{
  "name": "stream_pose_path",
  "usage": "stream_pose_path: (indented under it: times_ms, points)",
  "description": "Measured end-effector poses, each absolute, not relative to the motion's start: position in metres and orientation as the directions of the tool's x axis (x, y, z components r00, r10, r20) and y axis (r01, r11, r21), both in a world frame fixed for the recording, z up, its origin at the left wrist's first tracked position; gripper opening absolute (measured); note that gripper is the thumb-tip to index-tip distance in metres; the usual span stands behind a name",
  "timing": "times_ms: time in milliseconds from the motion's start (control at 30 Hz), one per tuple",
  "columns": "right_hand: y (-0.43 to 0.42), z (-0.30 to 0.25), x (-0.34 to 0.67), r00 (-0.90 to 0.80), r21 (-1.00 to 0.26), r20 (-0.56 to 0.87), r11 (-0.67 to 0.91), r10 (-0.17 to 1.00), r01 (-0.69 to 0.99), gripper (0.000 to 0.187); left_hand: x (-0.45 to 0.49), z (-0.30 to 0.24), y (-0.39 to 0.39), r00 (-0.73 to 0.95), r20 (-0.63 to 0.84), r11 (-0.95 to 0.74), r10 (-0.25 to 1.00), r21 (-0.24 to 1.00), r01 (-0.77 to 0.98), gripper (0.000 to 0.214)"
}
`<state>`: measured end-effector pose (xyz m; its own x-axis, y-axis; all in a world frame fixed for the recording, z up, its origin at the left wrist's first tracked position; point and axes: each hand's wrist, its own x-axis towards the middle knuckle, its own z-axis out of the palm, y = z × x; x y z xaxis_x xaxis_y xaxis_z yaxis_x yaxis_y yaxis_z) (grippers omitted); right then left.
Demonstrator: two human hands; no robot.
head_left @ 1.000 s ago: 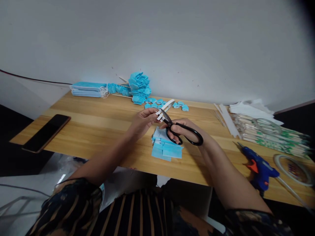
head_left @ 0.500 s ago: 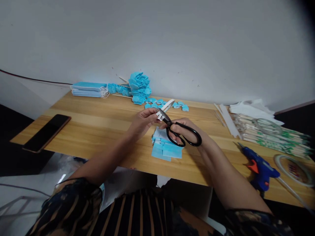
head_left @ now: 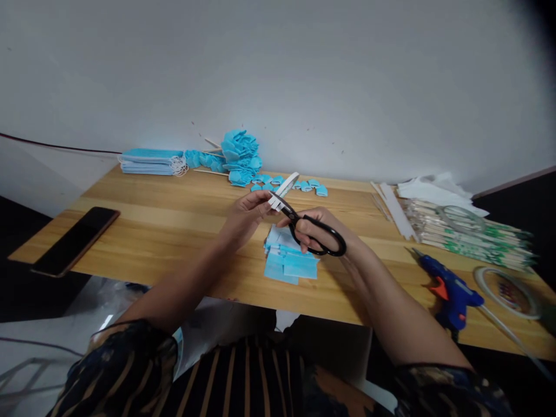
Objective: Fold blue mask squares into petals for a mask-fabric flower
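Note:
In my right hand (head_left: 315,229) is a pair of black-handled scissors (head_left: 333,242), blades pointing up and to the left. My left hand (head_left: 247,214) pinches a narrow white strip (head_left: 287,185) with slits cut into its lower end. The scissor blades meet the strip right beside my left fingertips. Under my hands lies a loose pile of light-blue fabric squares (head_left: 289,263). Behind them several small folded blue petals (head_left: 321,190) lie in rows, next to a bunch of blue fabric flowers (head_left: 240,155) on sticks.
A stack of blue face masks (head_left: 150,161) sits at the back left, a phone (head_left: 77,240) at the left edge. On the right are a blue glue gun (head_left: 452,289), a roll of tape (head_left: 506,292), bundled wooden sticks (head_left: 469,234) and white strips (head_left: 397,211).
The scissor handles have come closer together, the blades closing on the white strip. The whole view has shifted slightly; both hands stay at the strip.

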<state>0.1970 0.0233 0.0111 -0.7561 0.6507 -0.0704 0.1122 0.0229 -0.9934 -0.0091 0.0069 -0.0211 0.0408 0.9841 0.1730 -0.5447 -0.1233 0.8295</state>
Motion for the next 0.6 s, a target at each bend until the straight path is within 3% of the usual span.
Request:
stream_pose_path:
  times_ms: [100, 200, 333, 600]
  points:
    - [0.018, 0.012, 0.190, -0.831, -0.985, -0.108, 0.053, 0.546, 0.163, 0.056, -0.011, -0.019, 0.006, 0.005, 0.101, -0.085, 0.995, 0.864, -0.497, 0.033]
    - [0.017, 0.014, 0.188, -0.872, -0.984, -0.102, 0.083, 0.479, 0.160, 0.063, -0.013, -0.017, 0.008, -0.019, 0.059, -0.061, 0.998, 0.871, -0.487, 0.030]
    - [0.024, 0.019, 0.200, -0.843, -0.985, -0.035, 0.125, 0.536, 0.120, 0.073, -0.012, -0.018, 0.011, 0.001, 0.032, -0.027, 0.999, 0.865, -0.501, 0.029]
    - [0.033, 0.021, 0.219, -0.815, -0.984, 0.020, 0.157, 0.579, 0.087, 0.068, -0.011, -0.025, 0.014, 0.041, 0.090, -0.055, 0.995, 0.851, -0.522, 0.042]
